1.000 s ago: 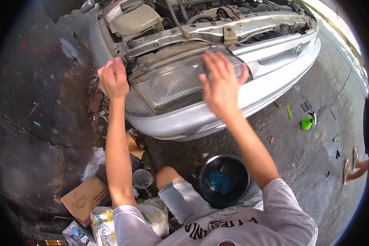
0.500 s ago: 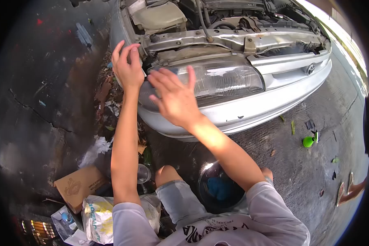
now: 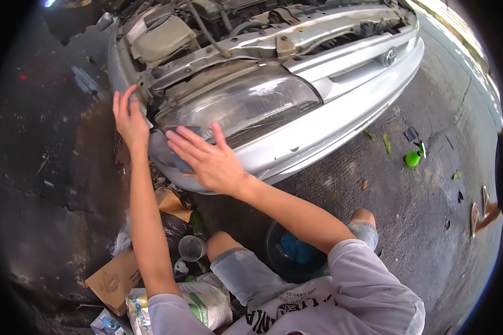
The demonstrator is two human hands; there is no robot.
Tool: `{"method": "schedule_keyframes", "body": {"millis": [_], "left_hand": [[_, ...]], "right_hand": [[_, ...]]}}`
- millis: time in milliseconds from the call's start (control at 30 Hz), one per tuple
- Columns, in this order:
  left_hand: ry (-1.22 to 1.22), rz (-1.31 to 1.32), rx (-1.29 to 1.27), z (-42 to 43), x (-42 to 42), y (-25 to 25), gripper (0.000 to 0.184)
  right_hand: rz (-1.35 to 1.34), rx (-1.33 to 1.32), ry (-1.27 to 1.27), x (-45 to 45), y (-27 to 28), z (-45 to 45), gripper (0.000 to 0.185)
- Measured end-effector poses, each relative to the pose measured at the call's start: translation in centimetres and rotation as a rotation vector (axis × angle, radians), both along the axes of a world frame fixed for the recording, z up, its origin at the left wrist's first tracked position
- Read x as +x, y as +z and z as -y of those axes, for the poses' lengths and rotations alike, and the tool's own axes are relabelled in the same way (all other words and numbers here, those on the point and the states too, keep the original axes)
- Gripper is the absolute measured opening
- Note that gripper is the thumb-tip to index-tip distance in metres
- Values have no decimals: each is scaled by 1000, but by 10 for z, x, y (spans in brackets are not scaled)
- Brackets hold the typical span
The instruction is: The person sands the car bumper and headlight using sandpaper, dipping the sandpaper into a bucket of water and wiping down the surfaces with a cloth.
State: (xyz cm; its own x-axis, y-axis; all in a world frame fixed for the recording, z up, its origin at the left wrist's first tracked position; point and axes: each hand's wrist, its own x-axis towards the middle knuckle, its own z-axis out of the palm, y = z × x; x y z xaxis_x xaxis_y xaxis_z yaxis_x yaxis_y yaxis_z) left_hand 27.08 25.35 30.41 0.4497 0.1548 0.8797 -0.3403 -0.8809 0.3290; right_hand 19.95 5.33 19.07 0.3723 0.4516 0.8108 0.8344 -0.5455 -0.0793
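1. Headlight (image 3: 257, 103): fitted at the front corner of the silver car (image 3: 341, 120), directly ahead of you. Your right hand obscures its lower outer end.
2. Blue-grey piece (image 3: 195, 130): mostly hidden under your right fingers; only an edge shows, and its material cannot be determined.
3. Right grip (image 3: 209, 164): open, fingers extended and thumb spread, palm down over the piece at the headlight's outer end.
4. Left grip (image 3: 131, 124): fingers raised and parted beside the car's corner. A pale edge shows next to it; you cannot tell from this view whether the grip holds it.
5. Engine bay (image 3: 251, 25): exposed behind the headlight, cut off by the upper frame edge.
6. Black basin (image 3: 270, 254): between your knees, partly covered by your right arm; it contains a crumpled blue item (image 3: 299, 248).
7. Clear cup (image 3: 192, 248): near your left knee; contents cannot be made out.
8. Cardboard box (image 3: 114, 282) and printed sack (image 3: 209, 301): beside your left arm, which partly hides both.
9. Green spray bottle (image 3: 412, 158): on the ground, well apart to the right.
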Motion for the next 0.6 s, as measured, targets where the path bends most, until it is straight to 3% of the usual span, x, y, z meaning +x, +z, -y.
{"method": "schedule_keyframes", "body": {"millis": [133,200,233,267,300,333,400,467,600], "left_hand": [[19,9,-48,5,4,-3,30],[15,-13,-25,5,1,-2,31],[5,-22,20,0,2,-3,31],[3,-18,64,-4,4,-1,32],[-1,-48,64,-2,0,1,32],[25,-53,98,-4,-1,1,32],[1,-46,94,-4,-1,-1,33],[11,-23,142,-6,4,0,33],[13,-26,164,-6,2,1,33]], "right_hand": [[-317,376,-438,14,-20,110,79],[-325,659,-386,13,-7,76,81],[-319,629,-340,7,-6,52,84],[-341,327,-297,-4,-3,27,85],[-216,278,-120,-15,-16,-2,85],[-228,298,-62,-21,-14,-3,78],[-447,395,-192,-20,-4,27,74],[-509,847,-504,6,5,76,75],[-417,865,-386,3,9,36,87]]}}
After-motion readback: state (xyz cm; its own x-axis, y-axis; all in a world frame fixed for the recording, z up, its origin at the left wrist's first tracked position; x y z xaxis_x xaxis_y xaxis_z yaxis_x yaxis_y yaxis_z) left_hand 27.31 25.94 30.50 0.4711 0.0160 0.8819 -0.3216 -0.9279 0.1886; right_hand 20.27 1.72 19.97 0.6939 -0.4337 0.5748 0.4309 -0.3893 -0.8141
